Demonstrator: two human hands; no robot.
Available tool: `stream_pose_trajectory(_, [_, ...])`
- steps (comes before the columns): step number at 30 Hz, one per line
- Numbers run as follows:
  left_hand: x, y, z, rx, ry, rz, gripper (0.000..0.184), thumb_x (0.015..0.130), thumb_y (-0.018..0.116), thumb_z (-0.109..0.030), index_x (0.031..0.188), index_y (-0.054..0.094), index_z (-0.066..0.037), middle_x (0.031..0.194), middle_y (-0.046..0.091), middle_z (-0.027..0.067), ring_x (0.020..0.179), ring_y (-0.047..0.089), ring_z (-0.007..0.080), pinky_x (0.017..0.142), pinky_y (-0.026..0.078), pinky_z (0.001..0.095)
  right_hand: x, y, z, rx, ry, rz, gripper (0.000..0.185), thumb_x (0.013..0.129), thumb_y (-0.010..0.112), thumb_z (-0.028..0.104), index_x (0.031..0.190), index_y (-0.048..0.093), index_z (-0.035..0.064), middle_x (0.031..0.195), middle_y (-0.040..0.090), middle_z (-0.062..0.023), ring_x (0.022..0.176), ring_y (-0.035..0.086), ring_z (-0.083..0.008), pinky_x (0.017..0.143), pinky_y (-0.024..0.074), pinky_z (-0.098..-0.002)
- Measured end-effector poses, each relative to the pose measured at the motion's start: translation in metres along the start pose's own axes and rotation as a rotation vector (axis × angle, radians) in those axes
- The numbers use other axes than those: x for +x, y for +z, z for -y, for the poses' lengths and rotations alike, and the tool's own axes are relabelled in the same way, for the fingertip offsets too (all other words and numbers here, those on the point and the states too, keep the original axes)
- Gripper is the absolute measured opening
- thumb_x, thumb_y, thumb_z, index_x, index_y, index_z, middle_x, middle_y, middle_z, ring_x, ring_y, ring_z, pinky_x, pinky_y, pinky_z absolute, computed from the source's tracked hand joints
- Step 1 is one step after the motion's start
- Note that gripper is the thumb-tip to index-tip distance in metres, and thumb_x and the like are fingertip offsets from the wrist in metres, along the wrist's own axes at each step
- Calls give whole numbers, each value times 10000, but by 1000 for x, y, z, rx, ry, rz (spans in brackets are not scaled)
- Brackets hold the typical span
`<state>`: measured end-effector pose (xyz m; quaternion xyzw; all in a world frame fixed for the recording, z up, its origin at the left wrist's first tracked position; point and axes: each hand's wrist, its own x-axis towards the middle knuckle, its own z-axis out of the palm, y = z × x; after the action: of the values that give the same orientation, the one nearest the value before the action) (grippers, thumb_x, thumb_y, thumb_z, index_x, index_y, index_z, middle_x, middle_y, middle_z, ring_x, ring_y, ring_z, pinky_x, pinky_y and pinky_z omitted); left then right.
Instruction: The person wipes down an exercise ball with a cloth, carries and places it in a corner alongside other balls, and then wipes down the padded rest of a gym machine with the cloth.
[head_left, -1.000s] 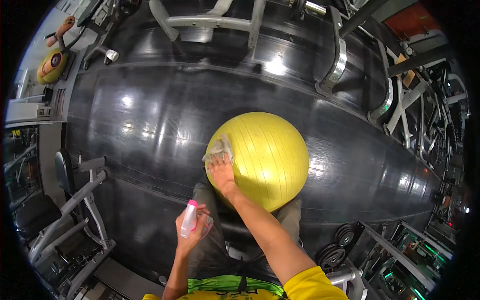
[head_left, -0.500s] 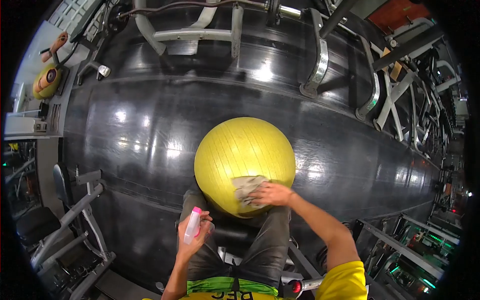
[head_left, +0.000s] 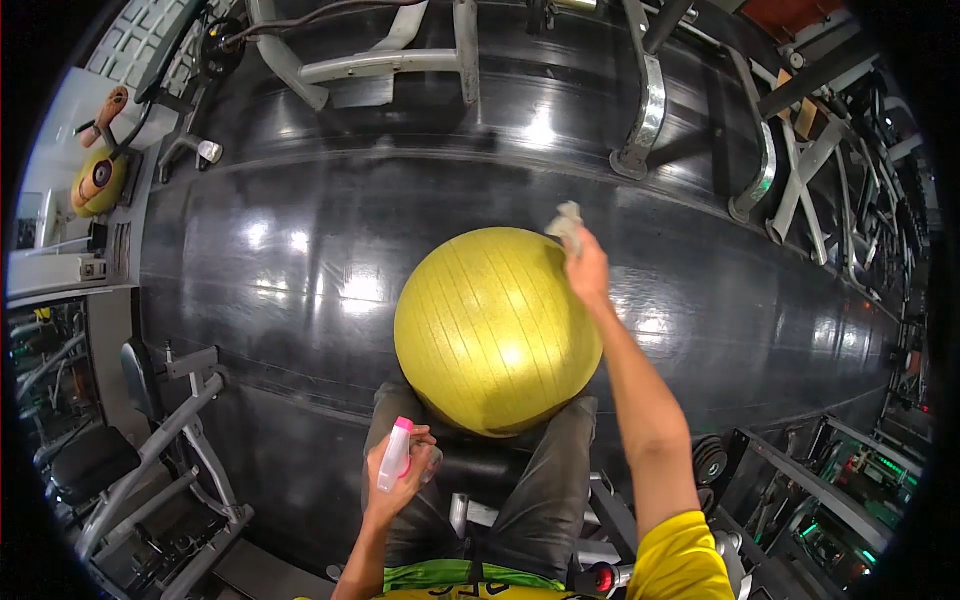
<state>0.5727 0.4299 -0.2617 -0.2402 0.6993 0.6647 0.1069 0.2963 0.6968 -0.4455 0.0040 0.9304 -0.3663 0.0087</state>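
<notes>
A large yellow exercise ball (head_left: 490, 330) rests on the dark floor, in front of and partly between my knees. My right hand (head_left: 588, 268) is at the ball's upper right edge, its fingers closed on a crumpled pale cloth (head_left: 567, 225) that sticks out beyond the fingertips. Over my left thigh, my left hand (head_left: 400, 475) is wrapped round a clear spray bottle with a pink part (head_left: 396, 455). The bottle is apart from the ball.
A grey metal frame (head_left: 380, 66) stands on the floor ahead. Silver machine legs (head_left: 645, 120) are at the upper right. A padded machine (head_left: 185, 430) stands at the left, and racks with weight plates (head_left: 710, 460) at the lower right.
My right hand has moved with the cloth from the ball's left side, across its lower front, to its upper right edge. My left hand still holds the bottle over my left thigh.
</notes>
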Motion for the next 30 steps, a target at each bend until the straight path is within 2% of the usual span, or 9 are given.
stream_pose_trajectory(3, [1, 1, -1, 13, -25, -16, 236, 830, 584, 21, 1063, 560, 50, 882, 631, 132, 655, 597, 135, 607, 492, 266, -8, 78, 22, 184, -305, 215, 416, 829, 583, 148, 1242, 535, 159, 1273, 540, -123, 1163, 514, -316, 980, 413, -377])
stream_pose_trajectory(5, [3, 2, 0, 49, 2, -21, 230, 833, 581, 14, 1061, 560, 47, 884, 630, 131, 655, 599, 136, 611, 495, 269, -37, 88, 67, -365, -512, 385, 446, 825, 552, 93, 1257, 535, 206, 1302, 532, -53, 1212, 487, -270, 1012, 395, -337])
stream_pose_trajectory(12, [2, 8, -6, -38, -18, -41, 241, 828, 616, -4, 1063, 589, 47, 888, 645, 111, 668, 586, 93, 627, 476, 241, -15, 23, 42, -297, -397, 604, 454, 801, 525, 30, 1214, 567, 214, 1323, 510, -60, 1240, 456, -250, 1017, 400, -332])
stream_pose_trajectory(15, [-2, 9, -7, -52, 3, -47, 235, 830, 615, -6, 1057, 592, 46, 883, 644, 109, 665, 584, 96, 628, 474, 237, -30, -12, 23, -280, -193, 635, 453, 787, 529, -4, 1203, 573, 172, 1299, 521, -99, 1221, 473, -256, 1012, 410, -340])
stream_pose_trajectory(18, [-7, 5, -5, -74, 12, -32, 232, 830, 621, -13, 1053, 593, 46, 881, 643, 108, 664, 583, 100, 632, 473, 237, -80, -23, -5, -142, -136, 410, 442, 800, 518, -14, 1190, 580, 184, 1316, 512, -70, 1234, 459, -258, 993, 427, -362])
stream_pose_trajectory(21, [-11, 2, -5, -83, 20, -33, 228, 833, 626, -18, 1050, 594, 46, 874, 639, 110, 660, 581, 104, 629, 472, 239, -130, -28, -2, -56, 35, 239, 459, 772, 556, -36, 1197, 568, 136, 1333, 485, -127, 1251, 436, -302, 1024, 395, -374])
stream_pose_trajectory(23, [-14, -2, -10, -105, 31, -33, 224, 837, 623, -15, 1051, 592, 46, 857, 634, 111, 652, 578, 107, 623, 471, 242, -164, -12, 8, -12, 100, 20, 413, 808, 544, -19, 1215, 536, 56, 1283, 499, -229, 1245, 422, -382, 1048, 345, -410])
stream_pose_trajectory(26, [-16, -11, -10, -118, 78, -46, 211, 841, 613, -5, 1043, 586, 48, 842, 628, 110, 644, 576, 110, 616, 468, 243, -206, 14, 45, 9, 128, -117, 475, 765, 552, -47, 1221, 547, 85, 1372, 437, -171, 1318, 332, -368, 1089, 258, -483])
stream_pose_trajectory(30, [-18, -24, -11, -108, 98, -58, 202, 840, 609, 3, 1034, 580, 52, 835, 625, 108, 645, 580, 113, 614, 468, 244, -255, 52, 93, 34, 87, -71, 465, 709, 506, -74, 1145, 591, 65, 1381, 438, -139, 1319, 330, -381, 1062, 240, -568])
